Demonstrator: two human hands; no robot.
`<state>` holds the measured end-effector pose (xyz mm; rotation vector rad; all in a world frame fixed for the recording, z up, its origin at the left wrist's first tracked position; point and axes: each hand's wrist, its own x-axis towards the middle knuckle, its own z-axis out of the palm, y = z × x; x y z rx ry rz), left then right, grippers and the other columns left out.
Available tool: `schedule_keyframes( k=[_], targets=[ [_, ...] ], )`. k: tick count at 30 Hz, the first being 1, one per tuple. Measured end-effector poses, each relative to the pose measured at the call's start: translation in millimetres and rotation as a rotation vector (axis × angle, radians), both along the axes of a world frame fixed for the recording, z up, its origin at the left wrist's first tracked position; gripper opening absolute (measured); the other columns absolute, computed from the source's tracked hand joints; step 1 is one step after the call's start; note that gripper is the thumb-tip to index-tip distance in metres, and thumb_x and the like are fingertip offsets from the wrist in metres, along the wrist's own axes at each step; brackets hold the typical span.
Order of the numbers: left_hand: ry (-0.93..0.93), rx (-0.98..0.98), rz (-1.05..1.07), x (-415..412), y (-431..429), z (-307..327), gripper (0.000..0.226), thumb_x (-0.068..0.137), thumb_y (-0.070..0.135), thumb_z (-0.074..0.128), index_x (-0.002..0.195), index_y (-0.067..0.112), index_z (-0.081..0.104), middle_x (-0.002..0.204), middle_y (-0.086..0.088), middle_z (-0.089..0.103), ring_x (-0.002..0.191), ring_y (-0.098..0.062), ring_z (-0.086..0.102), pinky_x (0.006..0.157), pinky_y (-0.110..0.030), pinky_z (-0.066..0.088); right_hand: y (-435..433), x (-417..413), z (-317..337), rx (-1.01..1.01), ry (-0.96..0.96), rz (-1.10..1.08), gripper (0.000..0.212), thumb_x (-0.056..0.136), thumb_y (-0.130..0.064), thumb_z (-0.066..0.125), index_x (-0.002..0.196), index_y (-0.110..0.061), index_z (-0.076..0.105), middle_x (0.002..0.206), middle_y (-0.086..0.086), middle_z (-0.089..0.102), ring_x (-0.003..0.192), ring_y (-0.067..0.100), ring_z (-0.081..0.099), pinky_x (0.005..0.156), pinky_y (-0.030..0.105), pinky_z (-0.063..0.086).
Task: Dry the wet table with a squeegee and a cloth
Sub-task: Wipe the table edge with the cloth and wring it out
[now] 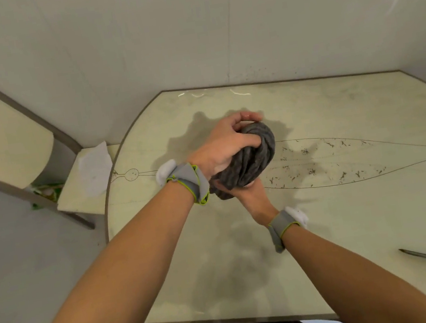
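Two-handed: left hand (219, 147), right hand (252, 198) fingers (248, 142) grip cloth (258, 161) over wet table (342, 230); white wall (185, 26).

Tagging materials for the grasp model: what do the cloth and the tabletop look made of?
Cloth: grey soft textile, likely microfibre or terry; matte, twists into deep ropy folds. Tabletop: likely pale laminate, smooth, semi-gloss; glints, dark edge band, printed line pattern.
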<state>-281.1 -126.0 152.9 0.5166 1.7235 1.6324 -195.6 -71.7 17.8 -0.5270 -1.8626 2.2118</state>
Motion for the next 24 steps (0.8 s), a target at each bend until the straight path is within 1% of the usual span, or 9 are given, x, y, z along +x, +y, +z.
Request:
schedule_keyframes(
  k=[2, 6, 8, 10, 15, 18, 20, 22, 24],
  targets=[
    [-0.018, 0.012, 0.0, -3.2, -6.0, -0.2, 0.044, 0.076, -0.019, 0.058, 0.109, 0.01, 0.061, 0.093, -0.007, 0.064, 0.087, -0.021, 0.062, 0.088, -0.037, 0.053, 2.8, -3.7, -3.2, 0.011, -0.051, 0.054, 0.025, 0.08, -0.015, 0.082, 0.087, 0.007, 0.072, 0.083, 0.023, 0.073, 0.071, 0.035, 0.066, 0.067, 0.045, 0.058],
    [-0.099, 0.101, 0.063, -9.4, -15.5, -3.0, 0.043, 0.078, -0.021, 0.054, 0.105, 0.011, 0.061, 0.082, -0.001, 0.063, 0.072, -0.014, 0.062, 0.073, -0.027, 0.054, 0.5, -17.6, -8.3, -0.07, -0.176, 0.049, 0.045, 0.066, -0.016, 0.087, 0.101, 0.006, 0.069, 0.096, 0.031, 0.069, 0.075, 0.032, 0.066, 0.075, 0.048, 0.055],
    [-0.129, 0.128, 0.082, -11.6, -21.9, -7.6, 0.043, 0.079, -0.021, 0.053, 0.108, 0.01, 0.06, 0.081, -0.002, 0.063, 0.068, -0.012, 0.063, 0.069, -0.024, 0.054, -8.4, -19.9, -8.3, -0.115, -0.169, 0.062, 0.028, 0.07, -0.003, 0.084, 0.095, -0.001, 0.073, 0.093, 0.027, 0.071, 0.079, 0.036, 0.067, 0.079, 0.054, 0.057],
    [-0.15, 0.156, 0.084, -18.4, -30.4, -13.8, 0.044, 0.079, -0.021, 0.052, 0.11, 0.009, 0.059, 0.08, -0.003, 0.062, 0.068, -0.013, 0.061, 0.067, -0.023, 0.053, -15.5, -17.8, -7.7, -0.103, -0.184, 0.038, 0.02, 0.075, 0.006, 0.078, 0.088, -0.008, 0.074, 0.086, 0.018, 0.073, 0.078, 0.034, 0.067, 0.075, 0.049, 0.058],
    [-0.166, 0.115, 0.004, -38.7, -56.8, -43.7, 0.036, 0.083, -0.015, 0.052, 0.105, 0.012, 0.061, 0.094, -0.004, 0.064, 0.083, -0.013, 0.062, 0.079, -0.021, 0.052, -28.1, -4.2, -15.4, -0.003, -0.274, -0.097, 0.049, 0.064, -0.007, 0.088, 0.106, 0.001, 0.065, 0.097, 0.031, 0.069, 0.077, 0.038, 0.066, 0.069, 0.051, 0.057],
    [-0.217, 0.065, -0.019, -34.7, -60.7, -65.1, 0.035, 0.087, -0.007, 0.052, 0.116, 0.01, 0.063, 0.105, -0.006, 0.066, 0.093, -0.016, 0.063, 0.091, -0.029, 0.05, -36.3, 14.2, -22.3, 0.081, -0.303, -0.236, 0.029, 0.07, 0.0, 0.084, 0.09, -0.011, 0.066, 0.089, 0.029, 0.069, 0.071, 0.031, 0.063, 0.065, 0.054, 0.055],
    [-0.221, 0.051, -0.02, -27.3, -59.4, -74.4, 0.036, 0.084, -0.003, 0.053, 0.115, 0.012, 0.065, 0.11, -0.008, 0.067, 0.098, -0.018, 0.063, 0.094, -0.033, 0.049, -45.1, 25.9, -20.5, 0.083, -0.299, -0.231, 0.018, 0.074, 0.004, 0.079, 0.08, -0.006, 0.065, 0.078, 0.027, 0.068, 0.064, 0.032, 0.059, 0.059, 0.049, 0.049],
    [-0.22, 0.034, -0.1, -10.5, -55.4, -76.6, 0.037, 0.078, 0.002, 0.055, 0.11, 0.015, 0.067, 0.11, -0.006, 0.068, 0.099, -0.017, 0.063, 0.09, -0.031, 0.05, -55.0, 45.1, -25.7, 0.059, -0.281, -0.24, 0.017, 0.077, 0.002, 0.078, 0.085, 0.006, 0.064, 0.075, 0.027, 0.07, 0.059, 0.035, 0.058, 0.059, 0.045, 0.049],
    [-0.231, 0.017, -0.214, 13.2, -49.0, -76.1, 0.037, 0.078, 0.002, 0.054, 0.109, 0.016, 0.069, 0.107, -0.003, 0.068, 0.096, -0.016, 0.063, 0.084, -0.028, 0.051, -66.2, 71.7, -24.9, 0.058, -0.261, -0.311, 0.027, 0.078, -0.004, 0.081, 0.095, 0.008, 0.064, 0.079, 0.028, 0.07, 0.063, 0.043, 0.062, 0.062, 0.05, 0.053]
  ],
)
